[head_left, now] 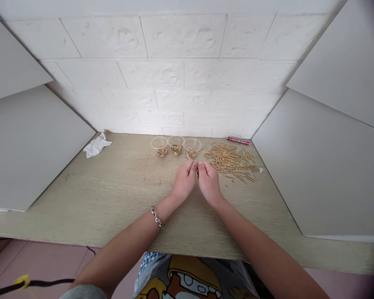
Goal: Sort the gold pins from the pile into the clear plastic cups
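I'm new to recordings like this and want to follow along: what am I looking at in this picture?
There is no machine here, just a person working with bare hands. The single picture comes from a camera worn on the head, looking forward and down, so the left hand appears on the left, below a chain bracelet, and the right hand beside it. Both are closed, thumbs close together; whatever may be pinched between them is too hidden to tell.

On the tabletop beyond the hands stand three clear cups with small gold-coloured pieces inside. To their right lies a loose pile of thin gold-coloured rods, with a red tube-shaped item behind it. A crumpled white tissue lies at the far left.
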Demonstrator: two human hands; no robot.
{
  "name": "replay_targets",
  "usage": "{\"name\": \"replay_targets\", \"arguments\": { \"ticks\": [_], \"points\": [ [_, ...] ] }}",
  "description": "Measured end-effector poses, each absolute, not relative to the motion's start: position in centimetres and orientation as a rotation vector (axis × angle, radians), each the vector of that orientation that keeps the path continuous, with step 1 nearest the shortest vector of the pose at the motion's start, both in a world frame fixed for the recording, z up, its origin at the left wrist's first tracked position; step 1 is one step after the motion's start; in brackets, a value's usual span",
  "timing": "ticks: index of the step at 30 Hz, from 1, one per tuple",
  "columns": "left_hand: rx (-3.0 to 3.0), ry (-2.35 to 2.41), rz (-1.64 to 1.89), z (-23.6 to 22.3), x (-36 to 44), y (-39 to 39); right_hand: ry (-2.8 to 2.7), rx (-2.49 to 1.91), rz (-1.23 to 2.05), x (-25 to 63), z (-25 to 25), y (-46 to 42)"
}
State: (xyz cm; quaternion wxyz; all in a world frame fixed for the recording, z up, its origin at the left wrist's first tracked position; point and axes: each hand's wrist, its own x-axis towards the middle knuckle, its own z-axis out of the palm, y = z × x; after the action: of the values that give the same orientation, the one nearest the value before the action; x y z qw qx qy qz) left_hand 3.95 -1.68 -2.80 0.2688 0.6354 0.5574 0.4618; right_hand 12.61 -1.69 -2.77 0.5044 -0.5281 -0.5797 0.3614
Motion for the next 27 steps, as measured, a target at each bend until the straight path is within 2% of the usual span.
{"name": "replay_targets", "arguments": {
  "ticks": [13, 27],
  "points": [
    [1.947, 1.578, 1.200, -2.85, 3.84, -1.68, -1.239, -1.244, 1.094, 12.61, -3.56, -1.09],
    [1.621, 1.310, 1.291, -2.77, 3.71, -1.85, -1.284, -1.131, 1.133, 13.29, -3.33, -1.03]
  ]
}}
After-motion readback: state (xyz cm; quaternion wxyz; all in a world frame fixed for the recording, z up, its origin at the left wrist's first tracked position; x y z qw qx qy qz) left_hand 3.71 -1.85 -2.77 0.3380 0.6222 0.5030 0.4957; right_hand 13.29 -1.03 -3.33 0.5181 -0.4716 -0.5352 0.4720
